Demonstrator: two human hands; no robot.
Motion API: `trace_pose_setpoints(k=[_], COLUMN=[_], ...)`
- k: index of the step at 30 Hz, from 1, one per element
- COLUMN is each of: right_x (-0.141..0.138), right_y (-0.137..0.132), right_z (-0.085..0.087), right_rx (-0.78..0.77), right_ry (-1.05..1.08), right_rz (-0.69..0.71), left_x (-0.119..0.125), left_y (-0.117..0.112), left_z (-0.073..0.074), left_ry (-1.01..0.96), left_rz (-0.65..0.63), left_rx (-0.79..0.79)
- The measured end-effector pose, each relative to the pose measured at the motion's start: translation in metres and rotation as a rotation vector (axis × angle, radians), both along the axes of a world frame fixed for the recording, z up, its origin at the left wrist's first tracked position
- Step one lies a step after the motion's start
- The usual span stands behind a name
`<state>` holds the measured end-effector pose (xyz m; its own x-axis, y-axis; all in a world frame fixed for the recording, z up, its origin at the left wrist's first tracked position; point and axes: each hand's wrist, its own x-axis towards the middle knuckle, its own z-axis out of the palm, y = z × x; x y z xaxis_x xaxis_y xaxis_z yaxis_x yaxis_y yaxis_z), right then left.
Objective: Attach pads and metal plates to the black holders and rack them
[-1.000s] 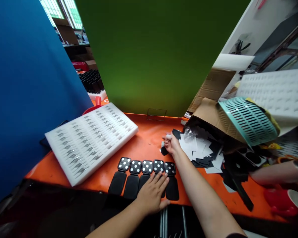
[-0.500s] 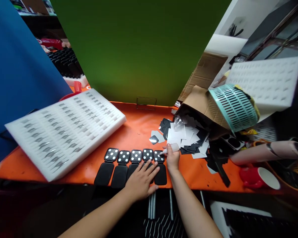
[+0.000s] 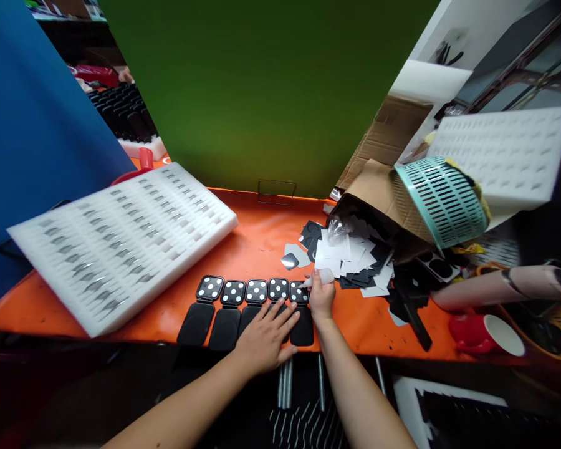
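My right hand [image 3: 322, 298] is closed around a small white squeeze bottle [image 3: 326, 276]. Its narrow nozzle points left, at the white-dotted upper half of the rightmost black hinged case [image 3: 299, 292]. Several such cases lie opened in a row, each with white dots on the upper half and a plain black lower half, like the leftmost case [image 3: 196, 324]. My left hand [image 3: 267, 337] lies flat with fingers spread over the lower halves towards the right of the row, partly hiding them.
White foam trays with slots stand at left [image 3: 121, 249] and far right [image 3: 505, 149]. Black and white cut sheets [image 3: 350, 255] spill from a cardboard box [image 3: 374, 187] beside a teal basket [image 3: 442, 202]. A red mug [image 3: 472, 333] and a pink tumbler [image 3: 500, 287] are at right.
My right hand and the bottle have shifted very slightly left, the nozzle staying over the rightmost case. My left hand rests in the same place. The camera view has moved a little.
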<state>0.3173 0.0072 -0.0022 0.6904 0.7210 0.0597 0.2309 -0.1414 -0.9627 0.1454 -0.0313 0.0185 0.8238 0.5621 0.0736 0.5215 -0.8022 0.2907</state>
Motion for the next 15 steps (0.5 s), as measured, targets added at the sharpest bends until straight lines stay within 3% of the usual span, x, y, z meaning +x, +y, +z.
trace_pose_setpoints(k=[15], right_x=[0.0002], right_y=[-0.0013], right_z=[-0.004], right_rx=[0.006], right_ry=[-0.018], right_rz=[0.028], left_x=[-0.0012], left_y=[-0.0003], left_z=[-0.0002], left_ry=[-0.02], left_rz=[-0.002], left_rx=[0.005])
